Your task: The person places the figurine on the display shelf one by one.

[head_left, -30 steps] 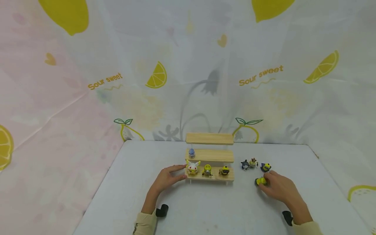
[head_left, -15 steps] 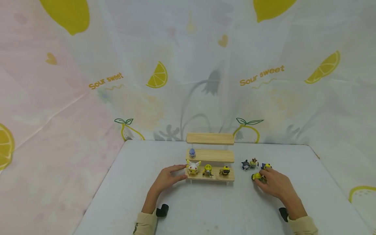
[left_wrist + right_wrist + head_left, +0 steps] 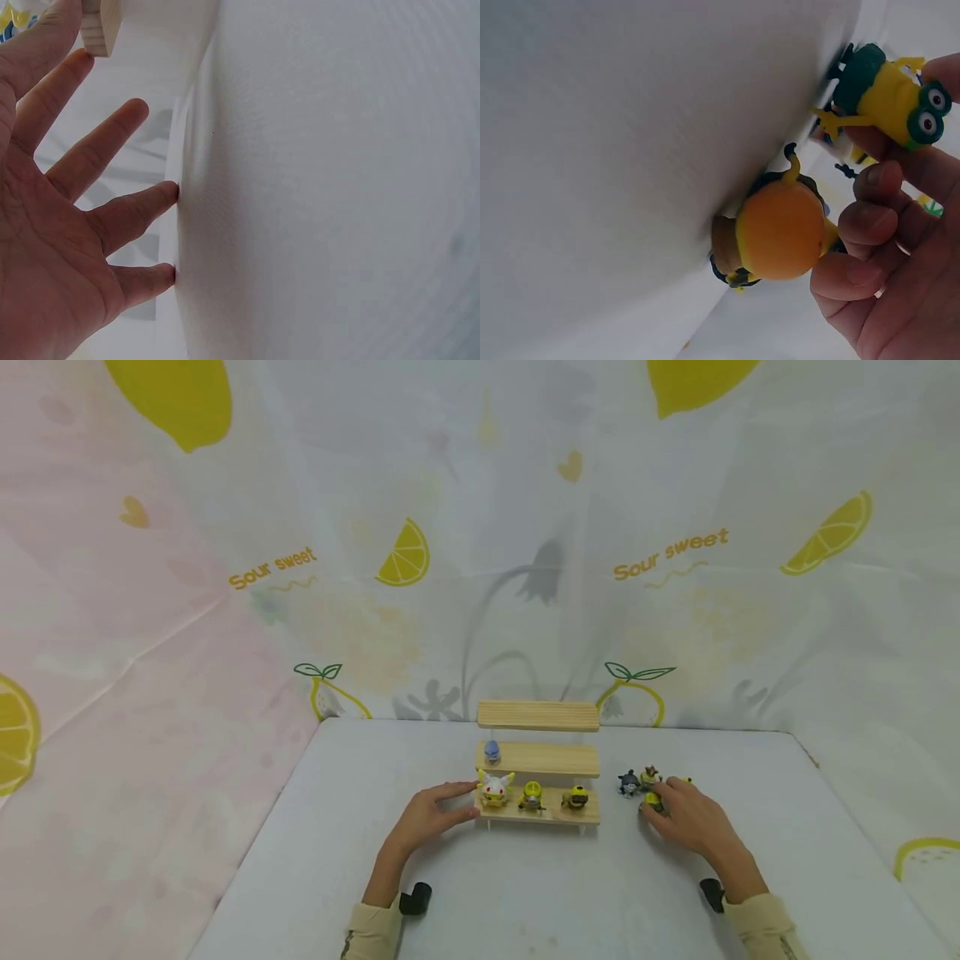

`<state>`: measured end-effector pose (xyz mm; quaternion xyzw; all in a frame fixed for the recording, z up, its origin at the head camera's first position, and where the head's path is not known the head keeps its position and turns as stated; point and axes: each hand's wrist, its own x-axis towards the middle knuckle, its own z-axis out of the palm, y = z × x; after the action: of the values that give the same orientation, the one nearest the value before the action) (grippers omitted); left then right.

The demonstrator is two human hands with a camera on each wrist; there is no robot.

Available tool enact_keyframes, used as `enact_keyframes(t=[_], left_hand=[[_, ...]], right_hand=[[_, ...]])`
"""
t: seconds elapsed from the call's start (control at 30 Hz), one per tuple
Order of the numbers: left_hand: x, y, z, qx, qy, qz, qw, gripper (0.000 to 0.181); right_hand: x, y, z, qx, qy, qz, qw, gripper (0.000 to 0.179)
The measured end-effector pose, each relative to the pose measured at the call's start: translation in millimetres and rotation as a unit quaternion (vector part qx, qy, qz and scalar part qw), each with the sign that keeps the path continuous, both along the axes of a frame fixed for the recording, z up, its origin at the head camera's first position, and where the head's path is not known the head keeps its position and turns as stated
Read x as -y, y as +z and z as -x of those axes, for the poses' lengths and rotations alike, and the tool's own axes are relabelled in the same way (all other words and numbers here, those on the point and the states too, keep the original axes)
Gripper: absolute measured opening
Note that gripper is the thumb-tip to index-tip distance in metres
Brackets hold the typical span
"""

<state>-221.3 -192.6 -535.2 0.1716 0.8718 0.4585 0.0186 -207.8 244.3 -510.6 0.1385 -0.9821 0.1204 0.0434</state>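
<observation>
My left hand [image 3: 431, 817] spreads its fingers at the left end of the lowest tier of a small wooden display shelf [image 3: 558, 811]; in the left wrist view a fingertip touches the wood's end [image 3: 101, 30]. To the right of the shelf, my right hand [image 3: 693, 817] pinches a yellow minion figurine [image 3: 891, 97] with green goggles and dark green trousers between thumb and index finger. Its other fingers are curled beside a second yellow figurine [image 3: 784, 229] with an orange rounded part, on the table. A dark-eared figurine [image 3: 628, 783] and a brown-topped figurine [image 3: 649, 776] stand nearby.
On the lowest tier are a white, yellow-eared figurine [image 3: 494, 788] and two yellow ones, a left one [image 3: 532, 796] and a right one [image 3: 576, 797]. A small blue figurine [image 3: 492, 752] stands on the middle tier. A lemon-printed cloth [image 3: 510, 635] hangs behind the white table [image 3: 570, 893].
My right hand has moved left and slightly away from me with the minion figurine, nearer the loose figurines. My left hand has stayed at the shelf's end.
</observation>
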Motion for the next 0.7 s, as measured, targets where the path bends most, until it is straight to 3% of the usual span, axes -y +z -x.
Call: enact_keyframes(t=[0.17, 0.7], left_hand=[[-0.2, -0.7, 0.5, -0.005, -0.005, -0.005, 1.0, 0.05], [-0.4, 1.4, -0.3, -0.009, -0.008, -0.009, 0.9999, 0.049]], right_hand=[[1.5, 1.2, 4.1, -0.004, 0.002, -0.007, 1.0, 0.036], [2.6, 0.0, 2.7, 0.005, -0.021, 0.056, 0.9982, 0.047]])
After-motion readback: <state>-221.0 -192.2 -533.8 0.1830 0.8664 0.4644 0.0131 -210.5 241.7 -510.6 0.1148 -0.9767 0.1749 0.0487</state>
